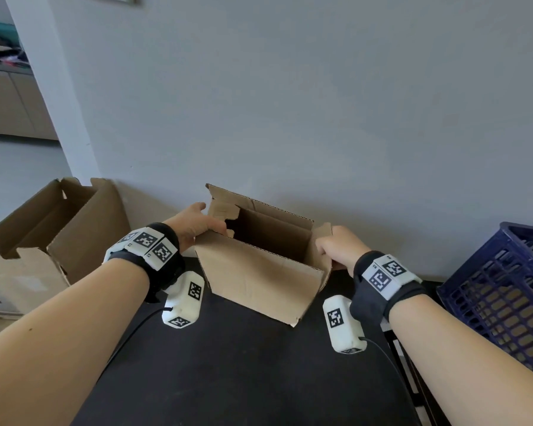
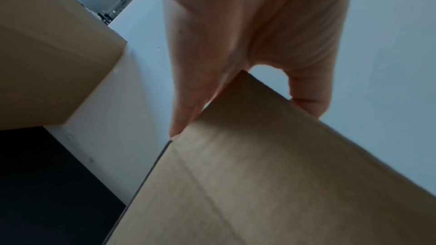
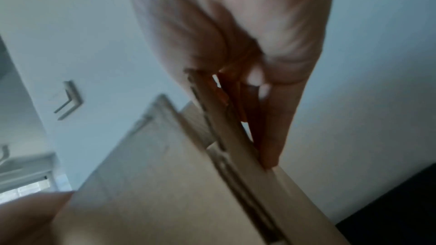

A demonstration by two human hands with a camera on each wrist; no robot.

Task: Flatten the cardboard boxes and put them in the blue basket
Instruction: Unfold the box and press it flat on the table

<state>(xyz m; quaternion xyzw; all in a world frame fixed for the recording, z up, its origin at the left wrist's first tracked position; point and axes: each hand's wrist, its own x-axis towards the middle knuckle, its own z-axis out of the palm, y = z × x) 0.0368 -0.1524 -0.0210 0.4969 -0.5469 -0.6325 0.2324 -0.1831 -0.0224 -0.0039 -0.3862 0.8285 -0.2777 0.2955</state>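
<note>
Open cardboard box point(image 1: 259, 272) at table centre: left hand point(image 1: 194, 224) pinches its ten o'clock corner, right hand point(image 1: 339, 247) clamps the three o'clock edge. Best push opposite corners together, collapsing evenly; blue basket point(image 1: 505, 290) waits at three o'clock.

**Our right hand on the box edge**

We see our right hand point(image 3: 235, 34) from below, blurred, its fingers point(image 3: 280, 118) curled down and pinching the upright edge of the brown corrugated cardboard box point(image 3: 153, 183). Behind stands a pale grey wall point(image 3: 377, 62); a dark surface point(image 3: 401, 211) shows at lower right.
</note>
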